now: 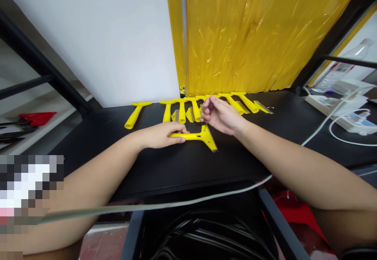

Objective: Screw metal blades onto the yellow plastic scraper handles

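My left hand is closed round the handle of a yellow scraper, which lies on its side on the black tabletop with its wide head and metal blade edge toward the right. Above that head, my right hand pinches a screwdriver with a dark purple handle. Its thin shaft points down to the upper end of the scraper head, where a screw hole sits; the exact contact is too small to tell. Behind my hands stand several more yellow scraper handles and loose yellow blade plates.
A single yellow scraper handle lies apart at the left. Behind the row rise a white panel and a yellow film-covered panel. White power strips with a cable occupy the right side, near a plastic bottle.
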Demonstrator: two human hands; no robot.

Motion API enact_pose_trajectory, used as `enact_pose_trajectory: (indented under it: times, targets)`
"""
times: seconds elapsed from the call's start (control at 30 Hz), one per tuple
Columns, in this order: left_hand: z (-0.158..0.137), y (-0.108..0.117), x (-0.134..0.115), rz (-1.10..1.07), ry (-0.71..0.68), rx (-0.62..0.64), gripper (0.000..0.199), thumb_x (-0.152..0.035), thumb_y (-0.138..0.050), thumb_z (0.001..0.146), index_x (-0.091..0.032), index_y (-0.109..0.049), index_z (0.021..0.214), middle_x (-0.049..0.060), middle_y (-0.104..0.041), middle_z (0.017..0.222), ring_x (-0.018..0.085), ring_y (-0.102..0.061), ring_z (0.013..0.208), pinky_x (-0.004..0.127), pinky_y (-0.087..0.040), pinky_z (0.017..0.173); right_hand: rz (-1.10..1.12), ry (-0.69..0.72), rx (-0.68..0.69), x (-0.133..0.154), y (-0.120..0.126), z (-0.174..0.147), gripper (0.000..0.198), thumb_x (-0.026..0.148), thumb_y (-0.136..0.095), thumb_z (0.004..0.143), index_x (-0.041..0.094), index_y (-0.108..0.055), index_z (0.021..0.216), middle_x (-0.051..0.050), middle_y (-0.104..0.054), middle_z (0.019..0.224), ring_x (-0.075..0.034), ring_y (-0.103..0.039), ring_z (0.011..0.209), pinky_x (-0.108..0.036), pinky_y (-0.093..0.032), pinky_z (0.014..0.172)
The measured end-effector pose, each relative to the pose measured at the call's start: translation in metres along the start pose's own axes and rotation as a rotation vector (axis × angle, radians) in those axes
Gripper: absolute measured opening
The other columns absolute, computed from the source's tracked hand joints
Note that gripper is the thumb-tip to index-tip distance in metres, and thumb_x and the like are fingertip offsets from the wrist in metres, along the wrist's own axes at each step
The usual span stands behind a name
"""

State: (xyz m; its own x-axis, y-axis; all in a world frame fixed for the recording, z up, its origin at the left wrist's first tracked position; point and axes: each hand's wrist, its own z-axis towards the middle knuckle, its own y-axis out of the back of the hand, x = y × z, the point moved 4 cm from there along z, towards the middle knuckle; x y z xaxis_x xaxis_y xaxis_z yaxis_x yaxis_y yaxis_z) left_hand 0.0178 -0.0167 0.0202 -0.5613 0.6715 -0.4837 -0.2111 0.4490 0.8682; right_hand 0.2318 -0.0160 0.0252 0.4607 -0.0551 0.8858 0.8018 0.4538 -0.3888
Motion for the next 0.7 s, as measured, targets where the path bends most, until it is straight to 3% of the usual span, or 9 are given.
enact_pose_trajectory:
  times: [0.07,0.13,0.3,0.4,0.53,0.6,0.7]
  targets:
    - [0.000,0.000,0.000,0.001,-0.004,-0.001,0.037,-0.053,-0.060,0.101,-0.021,-0.069,0.117,0.007,-0.072,0.120,0.024,-0.066,0.106,0.036,-0.050,0.094,-0.029,-0.037,-0.010,0.000,-0.001,-0.002,0.040,0.064,-0.068,0.099,0.026,-0.058,0.090,0.010,-0.032,0.058,-0.012,-0.031,0.052,-0.032,-0.048,0.069]
    - [0.000,0.000,0.000,-0.001,-0.006,-0.003,0.037,-0.054,-0.059,0.101,-0.021,-0.070,0.116,0.007,-0.072,0.118,0.024,-0.066,0.104,0.035,-0.050,0.092,-0.027,-0.036,-0.023,0.001,-0.001,-0.004,0.039,0.066,-0.066,0.099,0.029,-0.055,0.094,0.011,-0.027,0.057,-0.013,-0.026,0.051,-0.031,-0.046,0.067]
    - [0.000,0.000,-0.001,0.001,-0.003,-0.001,0.037,-0.053,-0.059,0.101,-0.021,-0.070,0.116,0.007,-0.072,0.115,0.023,-0.065,0.101,0.034,-0.049,0.089,0.040,0.048,0.012,0.005,0.000,-0.006,0.048,0.049,-0.092,0.082,0.028,-0.049,0.090,0.007,-0.051,0.077,-0.014,-0.050,0.071,-0.029,-0.048,0.073]
    - [0.000,0.000,-0.001,0.001,-0.004,0.005,0.035,-0.052,-0.059,0.102,-0.021,-0.069,0.115,0.006,-0.072,0.114,0.022,-0.065,0.100,0.033,-0.048,0.087,0.009,0.044,0.000,0.003,0.001,-0.003,0.041,0.051,-0.088,0.085,0.025,-0.057,0.086,0.003,-0.058,0.086,-0.015,-0.056,0.078,-0.031,-0.050,0.075]
    - [0.000,0.000,0.000,-0.007,-0.007,0.000,0.034,-0.051,-0.060,0.101,-0.021,-0.069,0.114,0.006,-0.072,0.114,0.022,-0.065,0.100,0.033,-0.048,0.086,-0.048,-0.030,-0.017,0.000,0.001,-0.001,0.041,0.065,-0.069,0.098,0.024,-0.065,0.088,0.008,-0.034,0.059,-0.013,-0.035,0.054,-0.033,-0.049,0.068]
    - [0.001,0.000,-0.001,-0.004,-0.009,0.000,0.033,-0.050,-0.060,0.101,-0.021,-0.069,0.114,0.006,-0.072,0.113,0.023,-0.065,0.100,0.034,-0.048,0.087,-0.056,-0.042,-0.050,0.003,0.001,-0.002,0.046,0.072,-0.063,0.099,0.026,-0.065,0.091,0.010,-0.024,0.056,-0.013,-0.026,0.051,-0.032,-0.046,0.064]
    - [0.000,0.001,-0.002,-0.005,-0.021,0.002,0.034,-0.050,-0.059,0.101,-0.020,-0.069,0.115,0.007,-0.071,0.112,0.023,-0.065,0.099,0.034,-0.048,0.087,-0.070,0.002,-0.105,0.014,0.005,-0.004,0.049,0.076,-0.063,0.096,0.028,-0.061,0.090,0.009,-0.025,0.057,-0.014,-0.030,0.052,-0.032,-0.043,0.062]
